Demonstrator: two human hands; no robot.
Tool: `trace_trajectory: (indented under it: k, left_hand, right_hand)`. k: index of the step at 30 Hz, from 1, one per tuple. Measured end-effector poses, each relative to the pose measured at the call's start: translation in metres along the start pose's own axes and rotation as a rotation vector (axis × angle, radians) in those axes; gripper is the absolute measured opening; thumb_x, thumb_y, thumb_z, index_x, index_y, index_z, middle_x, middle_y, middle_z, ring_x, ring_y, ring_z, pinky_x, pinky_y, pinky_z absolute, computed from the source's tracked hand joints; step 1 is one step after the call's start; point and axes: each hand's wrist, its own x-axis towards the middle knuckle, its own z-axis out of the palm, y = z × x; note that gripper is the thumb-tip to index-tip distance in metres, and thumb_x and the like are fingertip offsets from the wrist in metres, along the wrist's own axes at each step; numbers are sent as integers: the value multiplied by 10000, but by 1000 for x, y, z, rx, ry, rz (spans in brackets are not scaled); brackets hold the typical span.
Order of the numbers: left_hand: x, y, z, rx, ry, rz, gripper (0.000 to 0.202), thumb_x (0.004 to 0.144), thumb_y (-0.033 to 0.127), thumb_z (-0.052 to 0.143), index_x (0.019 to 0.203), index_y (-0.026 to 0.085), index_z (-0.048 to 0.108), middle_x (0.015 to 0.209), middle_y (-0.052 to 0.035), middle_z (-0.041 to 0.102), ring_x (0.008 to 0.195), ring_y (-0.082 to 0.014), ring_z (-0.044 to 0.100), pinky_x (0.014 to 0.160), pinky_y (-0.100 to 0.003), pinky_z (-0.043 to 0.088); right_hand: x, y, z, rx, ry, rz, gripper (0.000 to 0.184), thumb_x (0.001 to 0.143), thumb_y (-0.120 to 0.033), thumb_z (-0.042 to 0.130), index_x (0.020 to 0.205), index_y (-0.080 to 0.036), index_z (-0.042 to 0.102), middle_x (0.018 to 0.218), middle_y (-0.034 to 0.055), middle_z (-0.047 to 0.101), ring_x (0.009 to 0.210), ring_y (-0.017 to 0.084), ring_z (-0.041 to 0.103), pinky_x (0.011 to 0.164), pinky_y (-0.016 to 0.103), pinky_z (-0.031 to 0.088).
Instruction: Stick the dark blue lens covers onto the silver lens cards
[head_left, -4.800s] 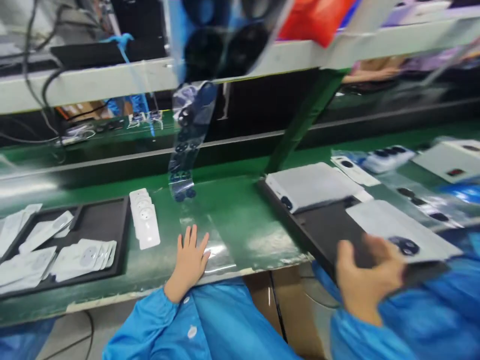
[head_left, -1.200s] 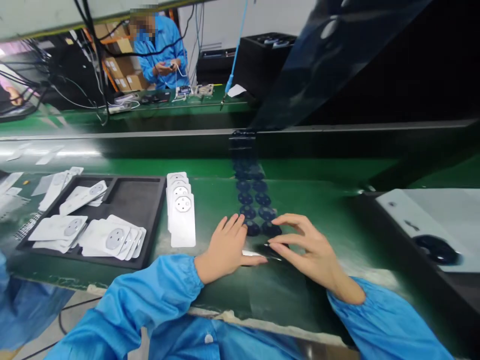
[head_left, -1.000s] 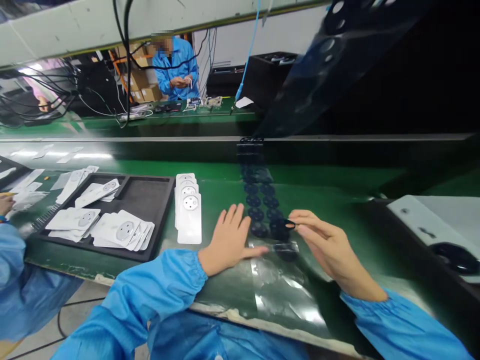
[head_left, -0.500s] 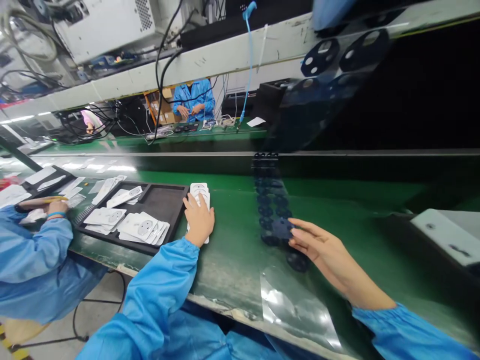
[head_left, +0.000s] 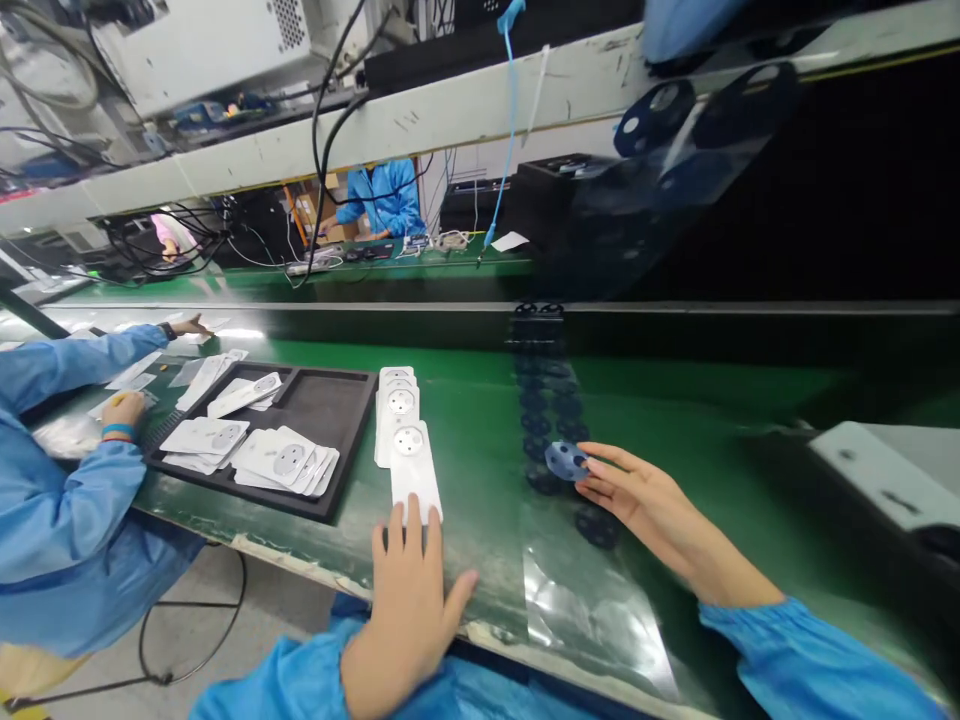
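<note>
Dark-blue sheet material, pierced with round holes, makes up the disc (head_left: 564, 461) pinched between the thumb and fingers of your right hand (head_left: 645, 505), above the clear strip (head_left: 535, 402) with its 2 columns of black discs. Its holed face tilts towards you; as seen, its longer axis runs roughly left to right.

Your left hand (head_left: 411, 590) is spread, gripping nothing, its fingertips at the near end of a smooth white card (head_left: 416, 480). That card's long axis runs away from you, leaning slightly left; its round figure with dark dots sits at the far end, and its blank end points at you. Any lettering is too small to read. It overlaps the row of rounded-corner cards (head_left: 385, 430) beyond.

Left of these, a black compartmented tray (head_left: 319, 400) holds more cards on the glossy green bench (head_left: 472, 480). Farther left reaches a co-worker's blue sleeve (head_left: 82, 365).
</note>
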Motion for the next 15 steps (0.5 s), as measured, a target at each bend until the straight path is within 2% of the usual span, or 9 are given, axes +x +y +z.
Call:
trace_trajectory:
  k: [2, 5, 8, 11, 13, 15]
  left_hand:
    - [-11, 5, -4, -56, 23, 109, 699, 1030, 657, 363, 1507, 158, 470, 1543, -188, 408, 1350, -398, 446, 1022, -598, 437]
    - [-5, 2, -5, -135, 42, 288, 725, 1005, 696, 398, 1456, 141, 520, 1447, -207, 502, 1337, -404, 450, 1054, -569, 401]
    - [15, -10, 0, -138, 23, 452, 778, 995, 715, 393, 1463, 100, 493, 1455, -259, 459, 1386, -467, 375, 1104, -599, 327]
    - [33, -17, 2, -105, -54, 571, 872, 978, 757, 356, 1471, 45, 455, 1451, -317, 424, 1376, -525, 363, 1079, -636, 342]
    - [41, -19, 1, -87, -85, 600, 936, 943, 805, 368, 1448, 24, 474, 1400, -330, 467, 1327, -537, 418, 1031, -647, 399]
    - [48, -19, 0, -78, -65, 603, 956, 906, 840, 412, 1410, 35, 522, 1341, -317, 525, 1271, -526, 483, 969, -636, 470]
  right_hand:
    - [2, 1, 0, 0, 12, -53, 584, 578, -414, 1026, 1058, -217, 757, 891, 37, 732, 797, 162, 690, 791, 224, 610]
    - [2, 5, 15, -26, -1, -139, 533, 649, -448, 985, 1064, -222, 737, 833, 28, 724, 793, 158, 680, 816, 258, 600]
    - [5, 12, 51, -141, -71, -128, 509, 696, -509, 931, 1041, -206, 714, 790, 29, 711, 741, 155, 658, 686, 232, 571]
    - [15, 23, 95, -229, -126, -96, 481, 675, -476, 934, 971, -165, 717, 702, 21, 671, 622, 132, 582, 483, 179, 428]
    - [23, 31, 119, -266, -160, -77, 453, 676, -451, 927, 950, -157, 719, 684, 16, 662, 594, 132, 554, 447, 190, 374]
    - [29, 37, 133, -312, -203, -70, 411, 706, -445, 902, 935, -153, 725, 710, 22, 677, 613, 139, 567, 495, 214, 420]
